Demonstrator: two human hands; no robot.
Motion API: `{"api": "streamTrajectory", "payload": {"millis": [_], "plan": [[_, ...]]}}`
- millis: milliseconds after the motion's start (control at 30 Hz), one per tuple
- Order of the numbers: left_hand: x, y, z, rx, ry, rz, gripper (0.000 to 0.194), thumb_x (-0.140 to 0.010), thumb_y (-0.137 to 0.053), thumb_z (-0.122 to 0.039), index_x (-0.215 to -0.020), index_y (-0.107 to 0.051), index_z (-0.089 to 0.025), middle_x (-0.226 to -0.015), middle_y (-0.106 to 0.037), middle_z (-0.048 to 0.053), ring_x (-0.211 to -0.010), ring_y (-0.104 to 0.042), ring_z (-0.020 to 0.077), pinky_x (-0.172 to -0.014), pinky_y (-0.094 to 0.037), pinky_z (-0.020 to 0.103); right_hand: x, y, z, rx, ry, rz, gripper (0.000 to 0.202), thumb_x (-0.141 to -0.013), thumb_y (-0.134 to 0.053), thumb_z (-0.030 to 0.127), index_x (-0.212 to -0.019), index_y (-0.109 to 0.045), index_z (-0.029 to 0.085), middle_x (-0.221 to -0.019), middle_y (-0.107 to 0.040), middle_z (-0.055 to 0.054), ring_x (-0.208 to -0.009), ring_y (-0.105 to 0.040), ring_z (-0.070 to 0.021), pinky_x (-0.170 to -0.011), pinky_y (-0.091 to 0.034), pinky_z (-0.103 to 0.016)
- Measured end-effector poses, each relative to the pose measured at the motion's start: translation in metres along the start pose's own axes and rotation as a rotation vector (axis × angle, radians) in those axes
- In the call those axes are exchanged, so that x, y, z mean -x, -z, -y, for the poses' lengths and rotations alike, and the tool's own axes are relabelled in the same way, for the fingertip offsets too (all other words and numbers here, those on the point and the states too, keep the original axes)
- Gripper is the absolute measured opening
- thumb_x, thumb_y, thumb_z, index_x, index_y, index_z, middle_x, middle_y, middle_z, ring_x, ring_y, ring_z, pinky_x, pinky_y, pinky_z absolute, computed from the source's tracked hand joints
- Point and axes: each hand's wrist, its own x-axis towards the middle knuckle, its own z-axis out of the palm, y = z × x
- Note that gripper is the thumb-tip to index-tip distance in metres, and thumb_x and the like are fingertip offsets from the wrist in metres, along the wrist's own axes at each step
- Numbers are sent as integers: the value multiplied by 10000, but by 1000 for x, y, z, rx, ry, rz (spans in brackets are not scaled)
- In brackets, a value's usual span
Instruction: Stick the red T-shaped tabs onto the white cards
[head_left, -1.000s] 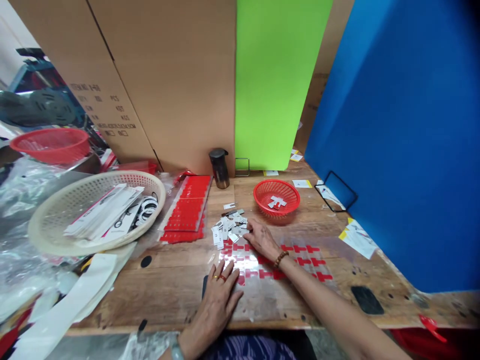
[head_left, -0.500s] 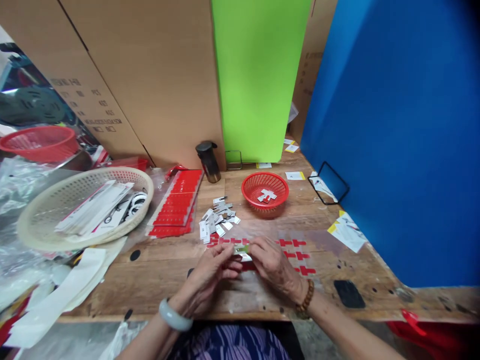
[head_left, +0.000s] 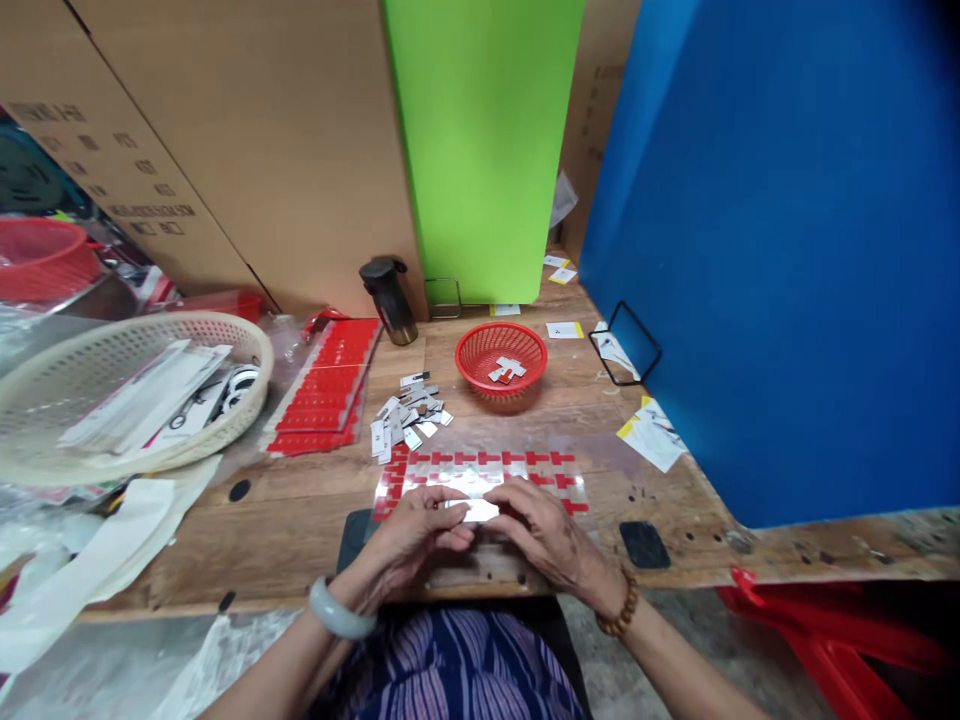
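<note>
wood-patterned counter (head_left: 300,520), backed by brown cardboard (head_left: 262,150) and a green panel (head_left: 480,150). the left hand (head_left: 421,522) and right hand (head_left: 546,532) are close together, fingertips pinching opposite ends of a small pale piece (head_left: 478,511) at the near edge of a clear sheet with red shapes (head_left: 466,458); whether it touches the sheet, i can't tell. being small and seemingly slick, it could slip if one pinch loosens. a dragging wrist might shift the sheet, and a careless reach could scatter the loose pile of tags (head_left: 409,415) near its far left corner.
</note>
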Motion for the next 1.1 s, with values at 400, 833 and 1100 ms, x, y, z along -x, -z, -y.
{"api": "streamTrajectory", "payload": {"millis": [400,833,1100], "plan": [[12,41,14,-105,-30,-41,337,-557,-830,-272,-747,-619,-90,-569,-667,37,-432,-599,96,-441,-494,169,15,-49,-2,-244,-198,-18,389,-803,-660,240,-1174,-544,229,-999,-587,-31,-865,-564,-151,-788,-477,-274],[-14,93,-10,40,-175,-216,81,-785,-629,-92,-816,-555,-105,-714,-723,112,-621,-710,166,-593,-578,209,0,-40,-11,103,-346,-268,137,-886,-503,247,-960,-609,202,-914,-630,-55,-841,-593,-194,-759,-476,-321],[-28,85,0,79,-231,-233,170,-776,-632,-61,-927,-563,-97,-778,-734,115,-648,-711,160,-594,-576,218,-22,-72,20,133,-322,-108,128,-900,-477,152,-882,-594,200,-878,-592,-38,-814,-567,-176,-765,-464,-316]]}}
